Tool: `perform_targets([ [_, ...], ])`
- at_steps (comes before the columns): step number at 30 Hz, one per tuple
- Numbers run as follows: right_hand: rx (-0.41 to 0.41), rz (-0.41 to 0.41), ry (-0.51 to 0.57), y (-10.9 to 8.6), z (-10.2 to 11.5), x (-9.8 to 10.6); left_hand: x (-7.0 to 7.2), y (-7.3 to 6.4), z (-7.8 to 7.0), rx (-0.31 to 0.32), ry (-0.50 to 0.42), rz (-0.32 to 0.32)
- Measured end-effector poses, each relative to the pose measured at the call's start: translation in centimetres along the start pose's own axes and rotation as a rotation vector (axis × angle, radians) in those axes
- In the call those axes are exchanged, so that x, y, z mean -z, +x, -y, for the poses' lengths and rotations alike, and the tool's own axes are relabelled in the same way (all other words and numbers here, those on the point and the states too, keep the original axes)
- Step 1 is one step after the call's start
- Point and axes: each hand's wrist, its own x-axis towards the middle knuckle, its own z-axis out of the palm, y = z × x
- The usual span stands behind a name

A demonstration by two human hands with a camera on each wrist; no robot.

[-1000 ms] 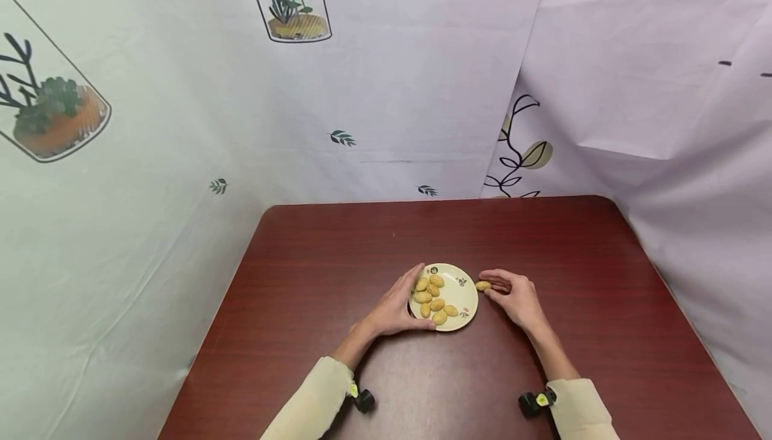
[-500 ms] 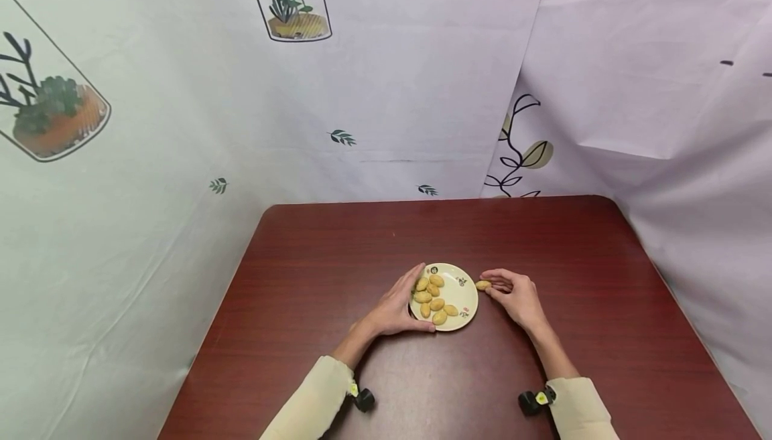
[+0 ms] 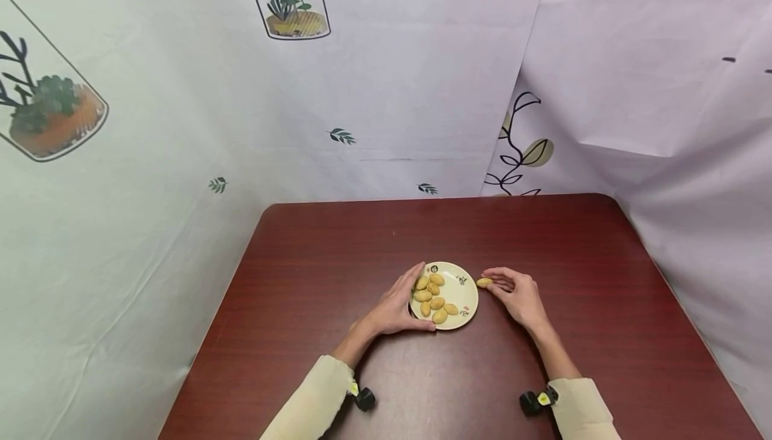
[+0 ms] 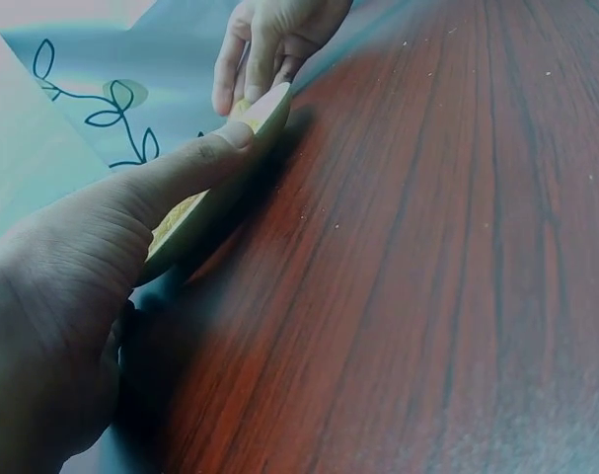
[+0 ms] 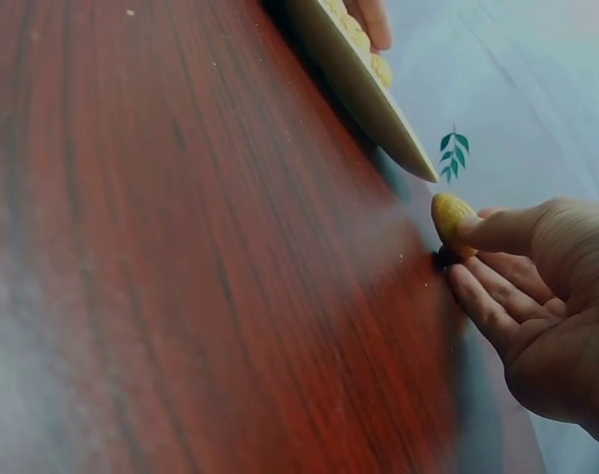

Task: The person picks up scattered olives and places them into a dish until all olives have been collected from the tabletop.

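Note:
A cream plate [image 3: 454,294] with small printed motifs sits near the middle of the table. My left hand [image 3: 395,307] grips its left side, fingers along the far rim and thumb over the near rim. Several yellow oval pieces [image 3: 437,303], each with a rough nut-like skin, lie mostly on the plate's left half. Just off the plate's right rim, my right hand [image 3: 520,298] pinches one more yellow oval piece [image 5: 449,217] between thumb and fingers. In the right wrist view that piece is apart from the plate edge, its lower part hidden by the thumb.
The dark red wood-grain table [image 3: 326,246] has rounded far corners. A pale cloth backdrop [image 3: 386,92] printed with plants hangs behind and beside it. Black wrist cameras are strapped at both cream sleeves [image 3: 313,393].
Hands, plate and pieces keep almost the same places. The right hand with its yellow piece shifts very slightly away from the plate, and the head view tilts a little.

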Motion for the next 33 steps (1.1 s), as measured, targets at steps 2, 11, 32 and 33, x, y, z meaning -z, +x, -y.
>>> perform_targets([
  [2, 0.000, -0.005, 0.004, -0.1, 0.1, 0.0, 0.0, 0.0, 0.0, 0.001, -0.002, 0.002],
  [11, -0.010, -0.060, 0.022, -0.6, 0.3, -0.2, 0.0, -0.1, -0.2, -0.004, -0.006, -0.003],
  [32, 0.010, -0.107, 0.189, -0.3, 2.6, -2.6, 0.2, 0.1, -0.2, -0.009, 0.014, 0.007],
  [33, 0.010, -0.100, 0.185, -0.4, 2.7, -2.9, 0.2, 0.1, -0.2, -0.008, 0.010, 0.008],
])
